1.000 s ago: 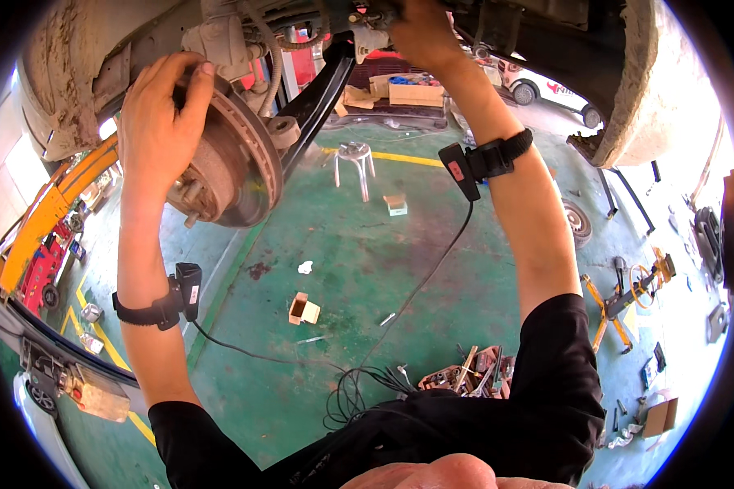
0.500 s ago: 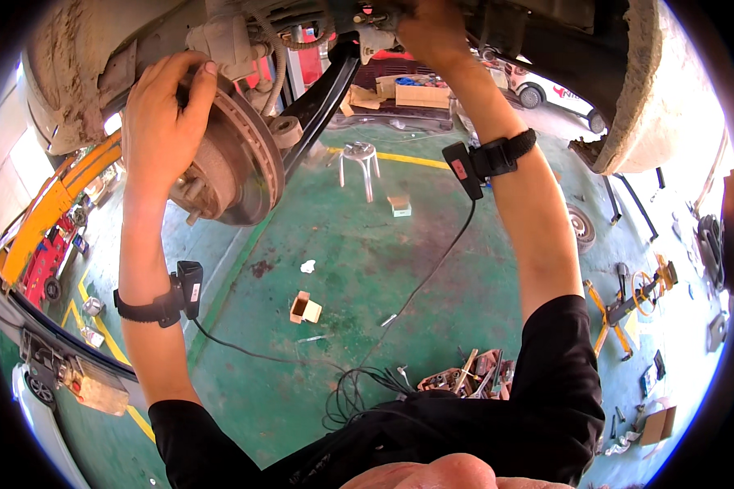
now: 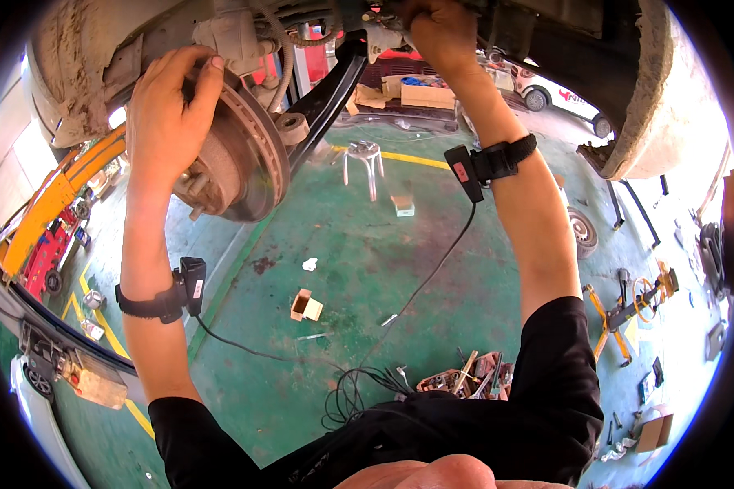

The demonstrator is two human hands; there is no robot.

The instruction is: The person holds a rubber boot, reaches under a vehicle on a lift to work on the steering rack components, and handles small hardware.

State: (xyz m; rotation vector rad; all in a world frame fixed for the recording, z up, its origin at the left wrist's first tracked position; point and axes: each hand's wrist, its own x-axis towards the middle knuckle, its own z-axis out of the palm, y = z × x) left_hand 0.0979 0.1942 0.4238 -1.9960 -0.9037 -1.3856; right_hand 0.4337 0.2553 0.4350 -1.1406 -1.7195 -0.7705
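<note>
A rusty brake disc (image 3: 257, 167) with its hub and wheel studs hangs under the raised car at upper left. My left hand (image 3: 171, 114) is laid over the disc's upper left edge, fingers bent round it and thumb apart. Up among the dark underbody parts at top centre, my right hand (image 3: 442, 34) is closed; its fingertips are in shadow, and what they hold is hidden. Close to its left is a metal joint (image 3: 381, 41) at the upper end of a black suspension arm (image 3: 326, 94). A hose (image 3: 284, 57) curves down between my hands.
Below on the green floor are a metal stool (image 3: 363, 155), an opened small carton (image 3: 304, 305), a tray of tools (image 3: 469, 376) and coiled cable (image 3: 359, 395). A yellow stand (image 3: 628, 314) is at right. Cables run from both wrist straps. A muddy fender edge (image 3: 648, 90) hangs at upper right.
My right hand has shifted and turned slightly among the underbody parts, its knuckles now showing more. The left hand stays on the disc. The whole view has moved a little.
</note>
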